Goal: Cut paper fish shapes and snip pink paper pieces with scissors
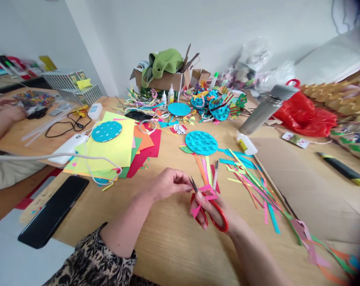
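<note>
Red-handled scissors (219, 216) rest in my right hand (214, 204), their blades pointing up and to the left. A folded pink paper strip (209, 193) is also caught between that hand's thumb and fingers, with a pink end hanging below. My left hand (171, 184) is pinched closed beside the blade tips; whatever its fingertips hold is too small to make out. Just beyond the hands lie a pen (216, 172), coloured paper strips (204, 170) and a blue round piece with raised scales (201, 143).
Coloured paper sheets (113, 145) and a black phone (53, 210) lie left. Right are a glue bottle (247, 143), a steel flask (262, 111), a cardboard sheet (305, 182) and a utility knife (343, 169). A box (168, 81) stands behind. Another person's hands (7, 113) are far left.
</note>
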{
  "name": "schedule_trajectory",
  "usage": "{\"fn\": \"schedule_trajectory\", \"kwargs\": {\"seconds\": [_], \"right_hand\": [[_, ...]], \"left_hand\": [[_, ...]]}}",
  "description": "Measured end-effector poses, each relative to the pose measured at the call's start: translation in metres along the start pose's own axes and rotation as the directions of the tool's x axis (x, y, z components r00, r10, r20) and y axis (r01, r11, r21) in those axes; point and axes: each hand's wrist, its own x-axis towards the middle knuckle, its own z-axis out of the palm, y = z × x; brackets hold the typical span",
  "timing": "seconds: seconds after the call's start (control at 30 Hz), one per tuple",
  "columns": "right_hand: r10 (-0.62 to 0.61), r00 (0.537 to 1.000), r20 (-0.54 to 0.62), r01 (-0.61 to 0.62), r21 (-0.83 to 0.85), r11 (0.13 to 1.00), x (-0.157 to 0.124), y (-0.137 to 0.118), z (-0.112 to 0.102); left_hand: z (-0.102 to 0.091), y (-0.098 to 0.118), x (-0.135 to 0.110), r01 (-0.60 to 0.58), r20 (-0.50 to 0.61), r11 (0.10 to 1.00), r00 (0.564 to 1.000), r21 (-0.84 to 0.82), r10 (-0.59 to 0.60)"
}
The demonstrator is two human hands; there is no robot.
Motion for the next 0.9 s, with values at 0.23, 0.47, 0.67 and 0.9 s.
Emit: {"fn": "schedule_trajectory", "kwargs": {"seconds": [0.23, 0.47, 0.67, 0.9], "right_hand": [[-0.040, 0.999, 0.030, 0.042, -0.055, 0.998, 0.003, 0.002, -0.002], [-0.076, 0.995, -0.060, 0.071, -0.083, 0.994, 0.002, -0.009, 0.000], [-0.147, 0.925, -0.351, 0.116, -0.106, 0.988, 0.006, -0.006, 0.000], [-0.149, 0.864, -0.482, 0.177, 0.014, 0.984, 0.014, 0.006, -0.005]], "left_hand": [[-0.001, -0.002, 0.002, 0.033, -0.183, 0.979, 0.981, -0.203, -0.071], [-0.004, 0.001, 0.002, 0.014, -0.215, 0.859, 0.966, -0.512, -0.144], [-0.004, -0.002, 0.002, 0.043, -0.162, 0.712, 0.963, -0.701, -0.217], [0.010, -0.004, 0.001, 0.138, -0.039, 0.656, 0.968, -0.742, -0.248]]}}
